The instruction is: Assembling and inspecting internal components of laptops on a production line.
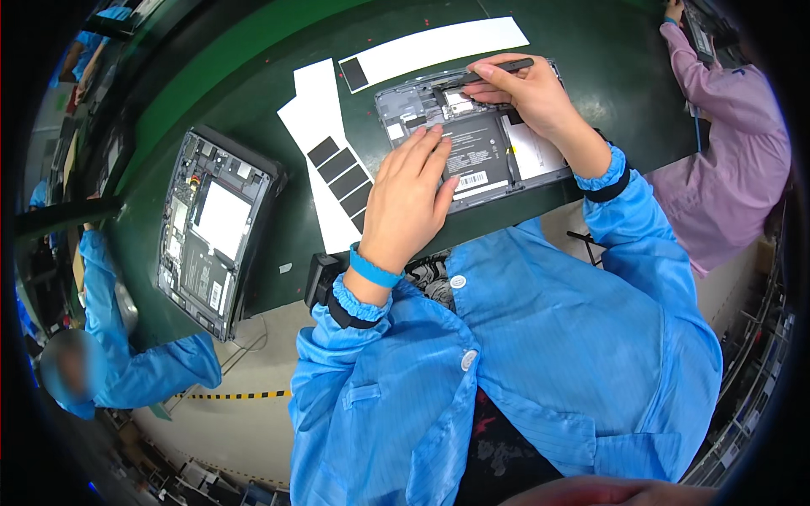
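An opened tablet-like device (481, 156) lies in front of me with its circuit board and dark battery showing. My left hand (411, 190) rests flat on its left part, fingers stretched out and a little apart. Over the far side of the device, my right hand (531, 93) pinches a pair of dark tweezers (513, 65). Their thin end points left, down toward the circuit board; whether the tips touch it I cannot tell. Left of the device lie white backing sheets (316, 93) with several black rectangular stickers (346, 183) on one of them.
Another white strip (447, 46) with one black sticker lies beyond the device. At the left, a stack of opened devices (215, 228) stands on the green table (278, 228). One co-worker in pink (717, 152) sits at the right, another in blue (126, 354) at the left.
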Demonstrator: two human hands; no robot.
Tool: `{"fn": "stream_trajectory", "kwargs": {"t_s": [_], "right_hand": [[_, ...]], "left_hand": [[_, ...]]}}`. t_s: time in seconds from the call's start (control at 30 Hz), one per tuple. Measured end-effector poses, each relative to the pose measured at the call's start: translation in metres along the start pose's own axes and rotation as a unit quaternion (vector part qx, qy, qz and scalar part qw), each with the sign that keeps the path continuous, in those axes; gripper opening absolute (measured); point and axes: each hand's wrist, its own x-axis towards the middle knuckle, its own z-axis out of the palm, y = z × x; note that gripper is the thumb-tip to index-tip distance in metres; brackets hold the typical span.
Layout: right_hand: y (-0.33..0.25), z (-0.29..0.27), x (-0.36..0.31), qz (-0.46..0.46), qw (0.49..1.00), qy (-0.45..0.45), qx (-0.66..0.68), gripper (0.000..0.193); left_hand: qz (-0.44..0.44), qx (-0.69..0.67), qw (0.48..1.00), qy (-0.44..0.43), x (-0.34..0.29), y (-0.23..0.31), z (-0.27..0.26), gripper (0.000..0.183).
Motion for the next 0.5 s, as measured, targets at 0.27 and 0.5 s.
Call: {"fn": "stream_trajectory", "kwargs": {"t_s": [0.27,0.5], "right_hand": [[0.002,0.0,-0.001,0.0,1.0,0.004,0.01,0.024],[-0.001,0.0,-0.004,-0.009,1.0,-0.022,0.002,0.024]], "left_hand": [[-0.036,0.034,0.999,0.0,0.015,0.017,-0.001,0.043],[-0.039,0.086,0.995,0.013,0.014,0.02,0.007,0.045]]}}
